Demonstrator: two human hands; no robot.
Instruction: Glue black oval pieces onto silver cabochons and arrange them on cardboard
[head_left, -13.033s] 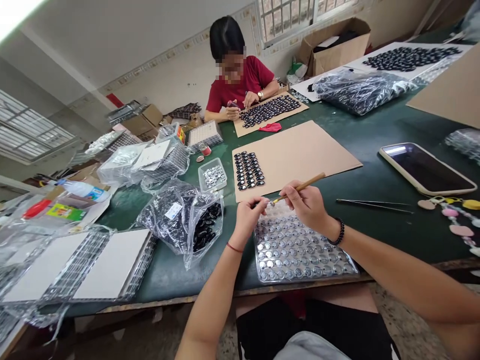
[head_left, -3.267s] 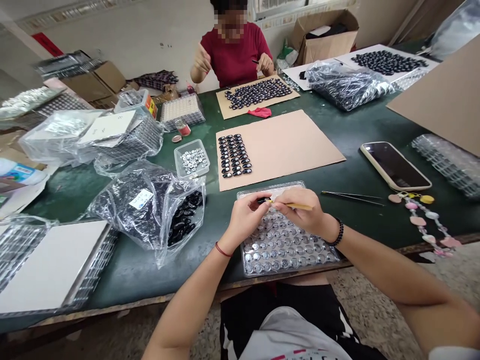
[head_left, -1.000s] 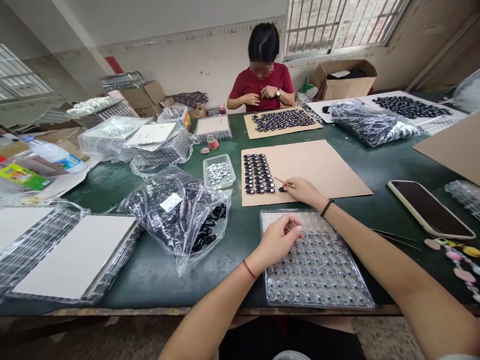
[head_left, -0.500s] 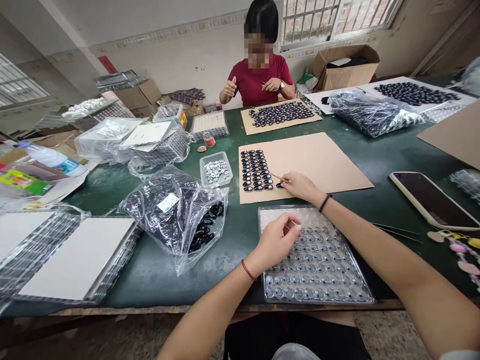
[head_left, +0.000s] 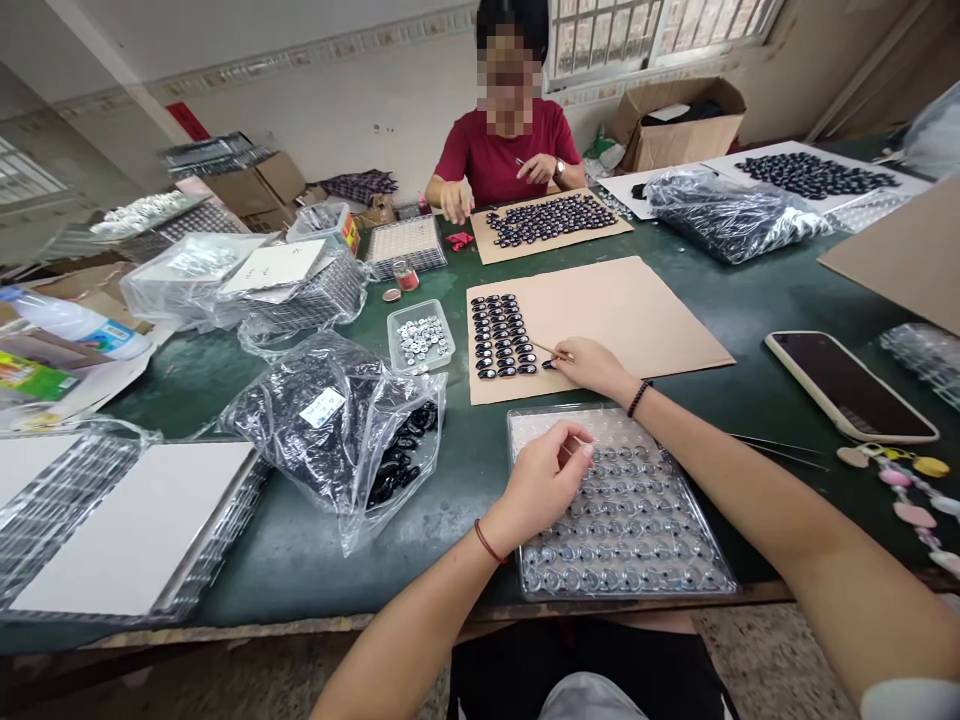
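Observation:
My right hand reaches onto the near cardboard sheet and pinches a thin wooden stick. The stick's tip touches a small black oval piece beside the rows of black pieces on the sheet. My left hand rests curled on the top left of the clear blister tray of small round silver parts at the table's front edge; whether its fingers hold anything is hidden.
A plastic bag of black pieces lies left of the tray, with a small clear box of silver parts behind it. A phone and tweezers lie to the right. A person in a red shirt works across the table.
In the last second my right hand kept the stick at the end of the rows of black pieces. My left hand stayed on the tray. The view tilted a little downward.

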